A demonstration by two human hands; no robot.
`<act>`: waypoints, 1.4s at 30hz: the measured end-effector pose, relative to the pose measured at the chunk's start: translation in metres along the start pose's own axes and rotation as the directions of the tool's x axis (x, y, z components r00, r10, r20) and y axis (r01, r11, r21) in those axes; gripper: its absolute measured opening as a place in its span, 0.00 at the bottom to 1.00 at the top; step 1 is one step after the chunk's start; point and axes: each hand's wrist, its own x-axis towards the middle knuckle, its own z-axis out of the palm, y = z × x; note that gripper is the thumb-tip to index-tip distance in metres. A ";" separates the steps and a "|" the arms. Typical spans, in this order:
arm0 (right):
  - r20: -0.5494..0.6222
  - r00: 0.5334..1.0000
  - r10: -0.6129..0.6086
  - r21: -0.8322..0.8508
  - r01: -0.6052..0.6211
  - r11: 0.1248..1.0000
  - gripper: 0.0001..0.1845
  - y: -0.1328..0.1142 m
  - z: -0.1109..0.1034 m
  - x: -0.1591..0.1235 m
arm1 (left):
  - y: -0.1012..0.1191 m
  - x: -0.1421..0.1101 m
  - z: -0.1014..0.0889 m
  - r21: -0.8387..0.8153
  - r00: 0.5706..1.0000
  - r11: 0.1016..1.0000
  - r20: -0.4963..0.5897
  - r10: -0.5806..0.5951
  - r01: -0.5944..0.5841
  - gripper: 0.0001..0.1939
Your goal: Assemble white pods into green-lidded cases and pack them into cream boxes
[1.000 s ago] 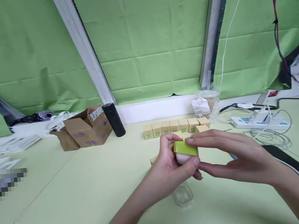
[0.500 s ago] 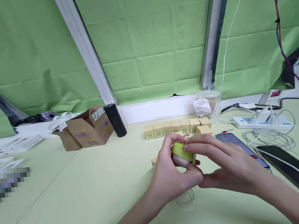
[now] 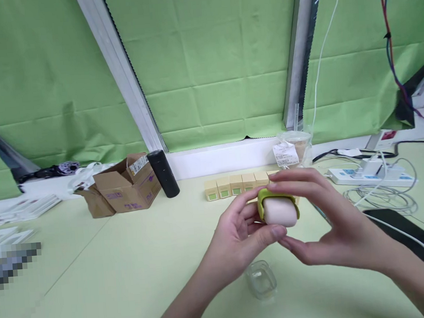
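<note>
A small white rounded case (image 3: 280, 211) sits in a green cover (image 3: 263, 194), its white face turned toward me. My left hand (image 3: 239, 234) is closed around its left side, thumb below and fingers behind. My right hand (image 3: 342, 227) pinches it loosely, with fingertips on top of the green cover and thumb at the lower right, close to the left thumb. Below the hands, a clear plastic tray (image 3: 262, 279) lies on the table. Behind them stands a row of several small tan boxes (image 3: 224, 188), partly hidden by my right hand.
An opened cardboard box (image 3: 130, 189) and a black cylinder (image 3: 163, 173) stand at the back left. On the right are a power strip (image 3: 347, 177), coiled cables (image 3: 385, 199) and a dark flat device (image 3: 402, 230). A plastic-wrapped cup (image 3: 298, 148) is at the back.
The case has been turned so its white face shows toward me, and has moved slightly right. My right hand has risen and its fingers are spread wider, hiding the phone. The clear tray shows more fully.
</note>
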 end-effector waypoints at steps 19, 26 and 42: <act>0.167 0.983 0.081 0.396 -0.142 0.907 0.28 0.013 -0.008 -0.003 | -0.007 -0.008 0.006 -0.081 0.999 0.997 0.027 -0.017 0.019 0.20; 0.110 0.940 0.323 0.511 -0.332 0.793 0.29 -0.001 0.008 -0.017 | -0.017 -0.007 0.018 -0.146 0.995 0.985 0.050 -0.083 0.089 0.17; 0.596 0.774 0.216 0.177 -0.388 0.904 0.26 0.012 0.060 -0.065 | -0.062 -0.051 -0.024 0.783 0.779 0.342 -0.270 -0.566 0.520 0.45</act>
